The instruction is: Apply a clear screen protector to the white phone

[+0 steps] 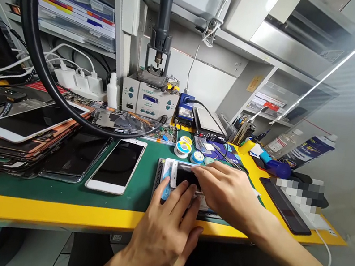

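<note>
A white-framed phone screen [174,175] with a dark display lies sideways on a flat perforated plate [158,179] at the mat's front edge. Fingers slightly apart, my left hand [163,235] rests its fingertips on the screen and on the pale blue-and-white piece under it. My right hand [227,193] reaches in from the right, its fingers bent over the screen's upper edge and covering its right part. Neither hand visibly lifts anything. Left of them, a white phone [117,166] lies face up on the green mat [35,188].
Stacked phone parts [25,148] fill the left side, with a black hose [36,50] looping above. Behind stand a rework station [149,101], solder spools [183,147] and a hot plate [211,125]. A dark phone [284,205] and bottles are on the right.
</note>
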The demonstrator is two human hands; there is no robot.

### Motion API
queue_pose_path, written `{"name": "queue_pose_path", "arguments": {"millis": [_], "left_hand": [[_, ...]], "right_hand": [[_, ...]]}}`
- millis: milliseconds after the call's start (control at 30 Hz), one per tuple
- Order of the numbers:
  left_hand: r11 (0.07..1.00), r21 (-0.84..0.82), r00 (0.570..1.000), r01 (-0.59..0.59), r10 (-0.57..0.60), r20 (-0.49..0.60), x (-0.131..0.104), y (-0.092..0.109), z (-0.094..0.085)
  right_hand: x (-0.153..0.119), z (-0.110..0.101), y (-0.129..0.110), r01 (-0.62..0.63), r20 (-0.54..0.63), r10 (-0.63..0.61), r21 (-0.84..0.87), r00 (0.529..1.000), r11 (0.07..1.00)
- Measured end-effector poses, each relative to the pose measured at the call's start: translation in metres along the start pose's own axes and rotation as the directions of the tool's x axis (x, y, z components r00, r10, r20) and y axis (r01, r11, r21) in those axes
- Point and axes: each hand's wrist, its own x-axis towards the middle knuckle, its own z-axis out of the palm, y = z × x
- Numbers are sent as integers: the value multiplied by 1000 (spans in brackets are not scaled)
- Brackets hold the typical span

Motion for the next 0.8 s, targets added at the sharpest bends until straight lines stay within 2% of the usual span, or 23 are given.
{"name": "queue_pose_path", "arguments": {"millis": [167, 433, 633, 800], "left_hand": [[1000, 7, 1000, 12, -12, -4, 0, 1, 1], [1000, -26, 1000, 11, -11, 0, -2, 0, 3], [1000, -18, 998, 25, -26, -49, 0, 0, 5], [1000, 8, 998, 10, -10, -55, 0, 0, 4]], "right_hand": [[-7, -6, -11, 66, 1, -66, 32, 998, 997], [6, 7, -9, 37, 68, -39, 42, 997, 998], [21, 8, -7, -21, 202, 23, -14, 979, 1000], [22, 9, -5, -103, 172, 109, -43, 979, 994]]}}
